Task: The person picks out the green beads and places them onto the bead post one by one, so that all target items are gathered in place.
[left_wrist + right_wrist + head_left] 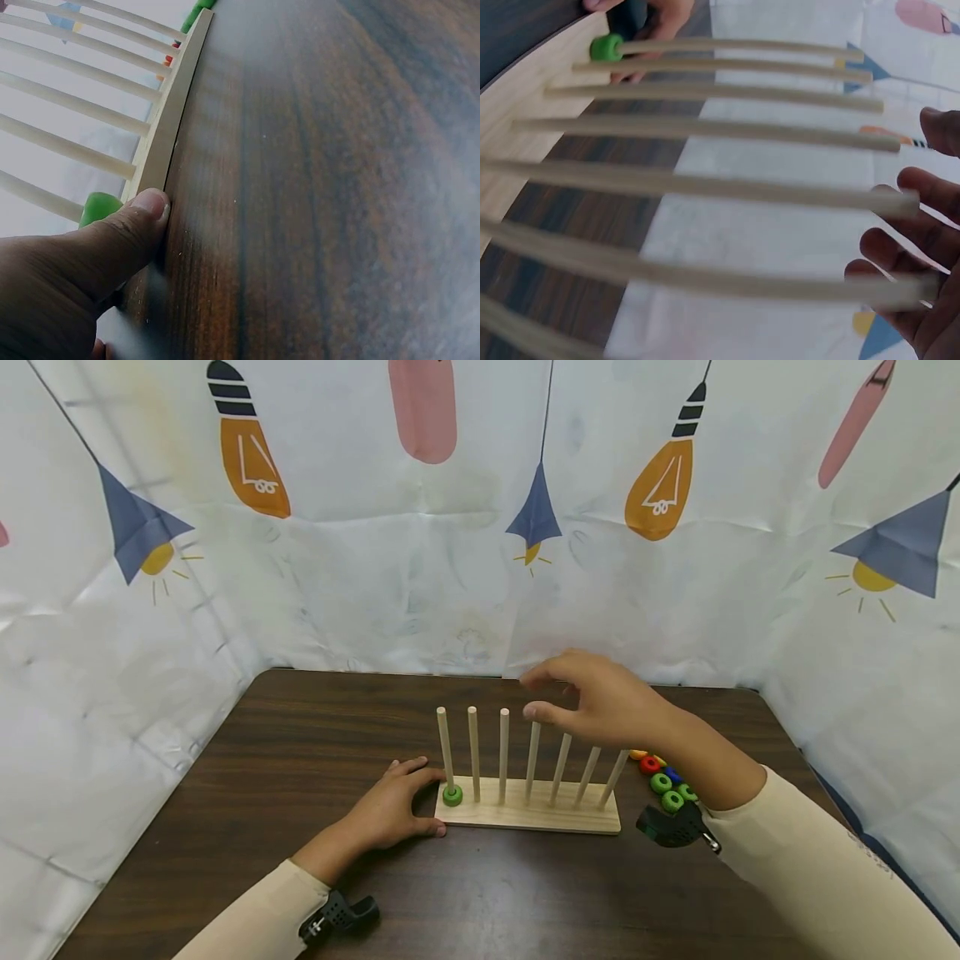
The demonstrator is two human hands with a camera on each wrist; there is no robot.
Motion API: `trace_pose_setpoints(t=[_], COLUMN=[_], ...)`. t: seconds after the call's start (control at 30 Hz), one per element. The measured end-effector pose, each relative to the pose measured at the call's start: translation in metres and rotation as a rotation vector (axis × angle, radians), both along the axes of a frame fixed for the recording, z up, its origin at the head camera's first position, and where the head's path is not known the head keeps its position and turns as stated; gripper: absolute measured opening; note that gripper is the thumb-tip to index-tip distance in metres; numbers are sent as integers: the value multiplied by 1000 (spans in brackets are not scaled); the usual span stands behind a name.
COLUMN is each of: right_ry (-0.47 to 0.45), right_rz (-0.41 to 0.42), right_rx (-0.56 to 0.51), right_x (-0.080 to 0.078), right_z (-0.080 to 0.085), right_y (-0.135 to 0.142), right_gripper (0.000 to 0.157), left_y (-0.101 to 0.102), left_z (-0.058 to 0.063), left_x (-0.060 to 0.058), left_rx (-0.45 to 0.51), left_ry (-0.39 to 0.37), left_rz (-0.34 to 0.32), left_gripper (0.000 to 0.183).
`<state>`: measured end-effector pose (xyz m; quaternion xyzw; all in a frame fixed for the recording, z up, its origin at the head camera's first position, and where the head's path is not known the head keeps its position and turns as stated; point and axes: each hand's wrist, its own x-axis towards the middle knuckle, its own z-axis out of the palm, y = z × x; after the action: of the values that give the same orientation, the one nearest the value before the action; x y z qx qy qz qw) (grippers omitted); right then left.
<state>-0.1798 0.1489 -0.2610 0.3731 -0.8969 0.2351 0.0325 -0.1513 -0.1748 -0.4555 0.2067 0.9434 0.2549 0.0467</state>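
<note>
A pale wooden peg stand (517,816) with a row of upright pegs is on the table. One green ring (452,795) sits at the foot of its leftmost peg. My left hand (392,808) grips the stand's left end, with the thumb (142,214) against the front edge of the base and the fingers round at the back. Over the right-hand pegs hovers my right hand (600,697), holding nothing. In the right wrist view its loosely bent fingers (915,255) show beside the peg tops.
To the right of the stand lie several loose rings, among them a red ring (649,765) and a green ring (661,783), partly covered by the right forearm. Behind the brown wood-grain table (337,718) hangs a white sheet (360,585) printed with lamps and bulbs.
</note>
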Motion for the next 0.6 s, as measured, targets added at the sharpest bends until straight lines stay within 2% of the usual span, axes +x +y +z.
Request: trace_pose_setpoints(t=[0.2,0.43,0.6], right_ry=[-18,-9,31], right_rz=[-57,-121,-134], right_rx=[-22,-43,-46], right_x=[3,16,22], right_z=[-6,-11,-19], right_y=[27,57,77], right_gripper=[39,36,32], left_y=[-1,0,1], left_z=[-1,-2,-2], left_x=[0,-1,-1], left_rx=[-4,-5,-11], left_ry=[0,8,10], left_rz=[6,8,16], left_gripper=[72,73,73])
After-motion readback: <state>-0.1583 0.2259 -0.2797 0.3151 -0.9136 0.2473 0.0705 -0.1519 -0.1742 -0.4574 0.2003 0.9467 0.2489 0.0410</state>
